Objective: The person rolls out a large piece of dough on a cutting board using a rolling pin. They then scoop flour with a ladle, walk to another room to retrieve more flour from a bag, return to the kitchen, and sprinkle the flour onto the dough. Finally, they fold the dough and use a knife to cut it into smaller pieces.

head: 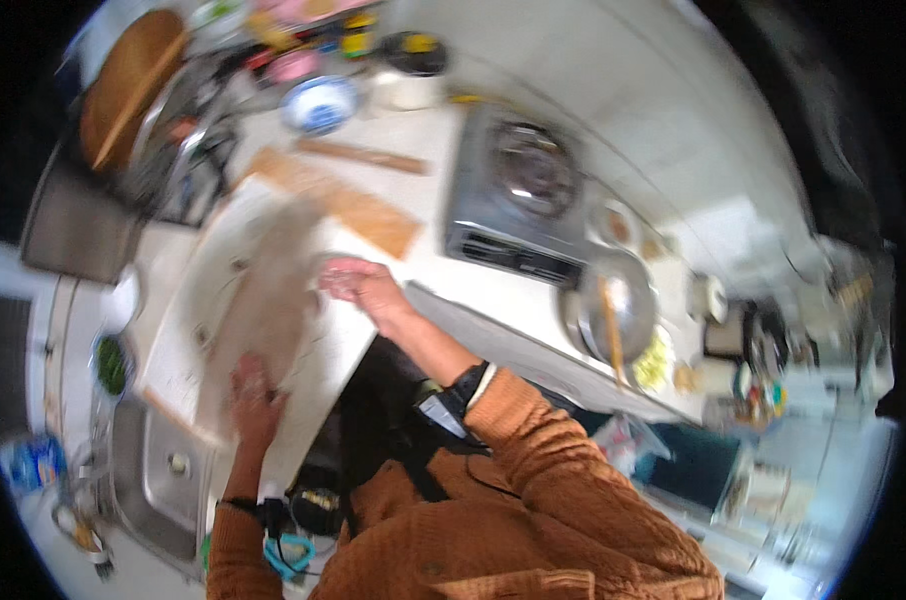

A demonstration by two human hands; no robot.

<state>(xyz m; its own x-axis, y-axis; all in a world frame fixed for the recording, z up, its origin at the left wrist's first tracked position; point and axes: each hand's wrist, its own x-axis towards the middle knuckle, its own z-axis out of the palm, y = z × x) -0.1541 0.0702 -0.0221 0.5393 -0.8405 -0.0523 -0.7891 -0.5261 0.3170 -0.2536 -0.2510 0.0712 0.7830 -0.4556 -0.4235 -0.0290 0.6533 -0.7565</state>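
A long, blurred brownish-grey sheet [262, 300], which looks like rolled-out dough, lies across a large pale board or white sheet [179, 360] on the counter. My left hand [254, 397] rests at its near end, palm down with the fingers apart. At the right edge my right hand [359, 289] has its fingers bent together, with whitish powder or dough on them. Blur hides whether it pinches anything. Beyond the far end shows a bare tan wooden surface [370, 217]. Behind that lies a wooden rolling pin [363, 156].
To the right stand a stove [517, 187] and a metal bowl [619, 307] with a wooden stick across it. A blue-and-white bowl [320, 105] is at the back. Chopped greens fill a bowl [112, 365] at left, above a steel sink [160, 472].
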